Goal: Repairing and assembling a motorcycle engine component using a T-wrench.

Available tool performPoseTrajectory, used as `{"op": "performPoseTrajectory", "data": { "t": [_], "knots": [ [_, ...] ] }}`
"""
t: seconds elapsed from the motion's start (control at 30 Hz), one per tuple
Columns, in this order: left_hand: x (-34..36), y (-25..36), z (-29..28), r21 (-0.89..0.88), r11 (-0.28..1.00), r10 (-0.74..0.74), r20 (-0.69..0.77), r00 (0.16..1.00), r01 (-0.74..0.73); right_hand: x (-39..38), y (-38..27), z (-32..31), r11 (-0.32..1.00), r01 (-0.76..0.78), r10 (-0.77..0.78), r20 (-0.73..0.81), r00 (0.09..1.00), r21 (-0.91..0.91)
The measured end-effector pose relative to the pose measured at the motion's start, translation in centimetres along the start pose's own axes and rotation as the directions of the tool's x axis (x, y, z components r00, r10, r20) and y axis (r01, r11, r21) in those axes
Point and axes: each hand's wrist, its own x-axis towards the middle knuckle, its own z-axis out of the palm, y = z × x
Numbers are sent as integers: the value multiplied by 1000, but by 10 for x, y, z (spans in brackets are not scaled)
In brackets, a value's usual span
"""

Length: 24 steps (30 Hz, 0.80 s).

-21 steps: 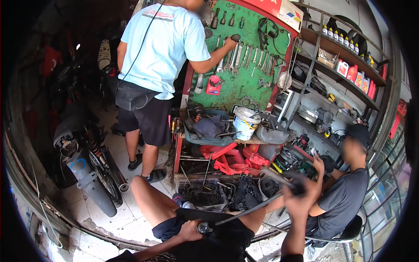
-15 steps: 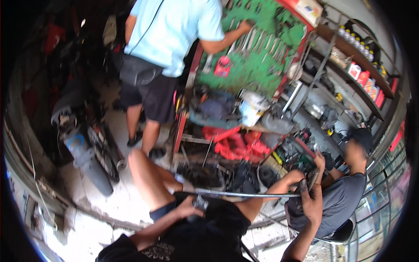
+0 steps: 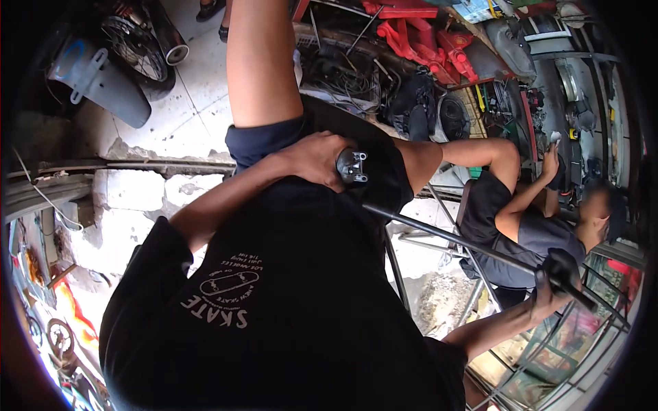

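Note:
My left hand (image 3: 317, 159) rests over my lap, its fingers closed around a small rounded dark metal part (image 3: 351, 168) with silvery lugs at one end. A long black metal tube (image 3: 452, 238) slants from beside that part down to the right. My right hand (image 3: 548, 296), arm stretched out, grips the tube near its far end, where a thicker black piece (image 3: 563, 267) sits against it. Some of my right fingers are hidden behind the tube. The tube's inner end lies close to the metal part; whether they touch, I cannot tell.
A co-worker (image 3: 541, 205) in a dark shirt sits close on the right, holding up a small pale object (image 3: 554, 138). Motorcycle parts and a grey fender (image 3: 103, 82) are at upper left. Red plastic panels (image 3: 425, 48) and a black coil-like part (image 3: 452, 115) lie ahead.
The view has tilted downward. The tube, nearly level before, now slopes down to the right, and my right hand has turned and reaches farther out. The left hand keeps its hold.

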Motion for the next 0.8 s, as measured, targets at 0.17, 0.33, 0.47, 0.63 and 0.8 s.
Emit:
{"op": "performPoseTrajectory", "data": {
  "t": [0.17, 0.33, 0.47, 0.63, 0.8],
  "knots": [
    [-3, 9, -7, -30, 997, 67, 45, 997, -65, 25, -25, 8, 991, 50, 9, 422, 906, -127],
    [-3, 2, 1, -68, 994, 89, -1, 996, -88, 28, -14, 14, 979, 162, -114, 325, 939, -123],
    [-2, 9, -4, -63, 995, 75, 35, 997, -73, 18, 14, 8, 972, -108, 83, 127, 988, 208],
    [2, 2, 2, -65, 994, 96, 55, 994, -93, 13, 28, 8, 992, -122, 121, 140, 983, 2],
    [2, 4, 2, -43, 994, 102, 57, 993, -100, 16, 31, 16, 997, 76, -79, 108, 991, 25]
  ]
}}
